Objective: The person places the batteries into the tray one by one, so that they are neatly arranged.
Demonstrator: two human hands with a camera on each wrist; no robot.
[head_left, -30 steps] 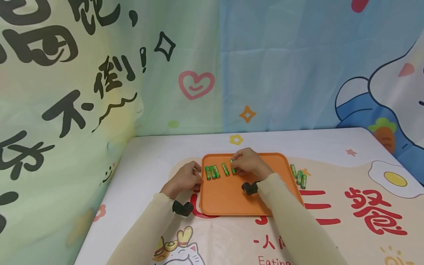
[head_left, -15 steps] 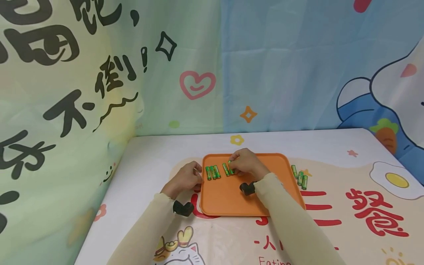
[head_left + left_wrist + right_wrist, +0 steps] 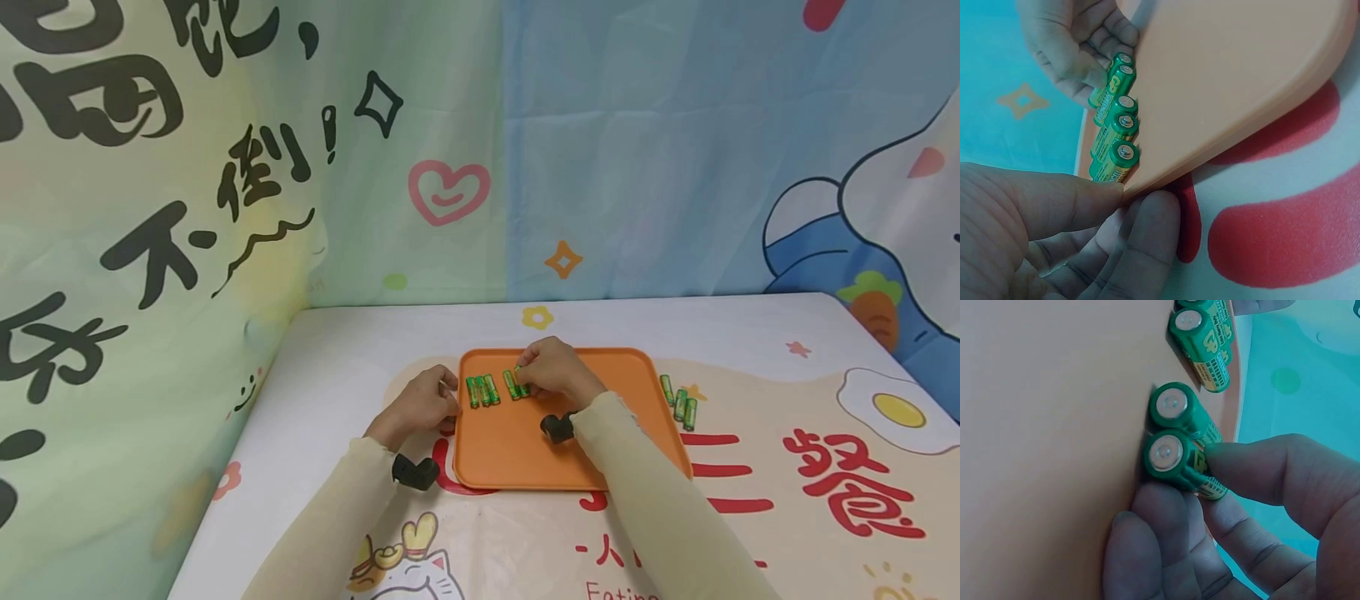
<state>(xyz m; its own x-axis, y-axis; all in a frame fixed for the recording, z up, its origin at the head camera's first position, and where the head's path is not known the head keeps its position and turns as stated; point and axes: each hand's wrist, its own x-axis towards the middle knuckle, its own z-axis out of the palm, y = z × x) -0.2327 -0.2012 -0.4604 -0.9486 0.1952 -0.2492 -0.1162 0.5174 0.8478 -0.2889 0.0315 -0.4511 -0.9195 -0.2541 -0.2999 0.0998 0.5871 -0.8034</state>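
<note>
super green GP battery [image 3: 1180,464] with a yellowish logo [image 3: 1199,462] in the right hand [image 3: 558,369], plain orange tray [image 3: 510,450] under it, pale yellow sleeve [image 3: 667,483] behind, white-and-beige tablecloth [image 3: 720,325] with chunky red lettering [image 3: 855,483] off to its right, kinda pastel green-to-blue backdrop [image 3: 585,167] beyond

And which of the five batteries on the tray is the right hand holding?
In the head view, the rightmost battery on the orange tray: the right hand pinches it. The other four batteries lie to its left, outside that grip.
</note>
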